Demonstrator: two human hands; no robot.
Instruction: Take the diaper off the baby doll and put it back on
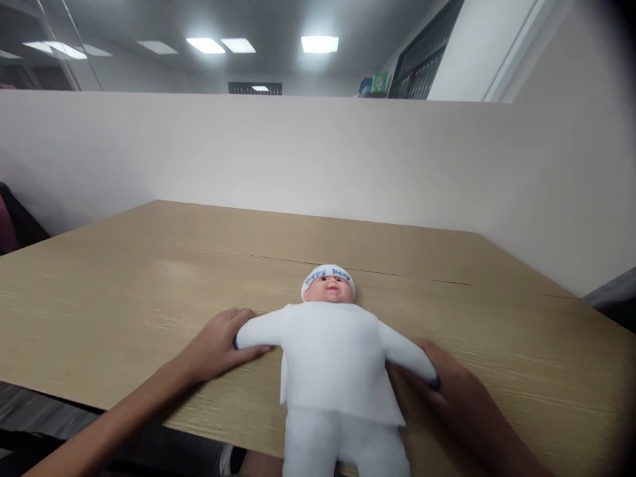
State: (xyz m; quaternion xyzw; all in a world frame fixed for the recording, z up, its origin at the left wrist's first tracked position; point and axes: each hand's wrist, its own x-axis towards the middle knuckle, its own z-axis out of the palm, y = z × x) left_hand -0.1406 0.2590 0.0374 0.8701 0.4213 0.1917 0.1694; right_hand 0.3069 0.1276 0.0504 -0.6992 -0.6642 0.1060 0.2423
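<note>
A baby doll in a white top and white trousers lies face up on the wooden table, its head towards the far side. Its white cap has "Happy Baby" in blue letters on the band. My left hand is closed round the end of the doll's arm on the left, the thumb lying along the near side. On the other side my right hand grips the opposite arm near its blue cuff; some of its fingers are hidden beneath the sleeve. The doll's feet are out of view at the bottom.
The table has a thin seam running across it. Behind it rises a low white wall with glass above. Dark chair parts show at the far left and right. My legs are partly visible below the table's near edge.
</note>
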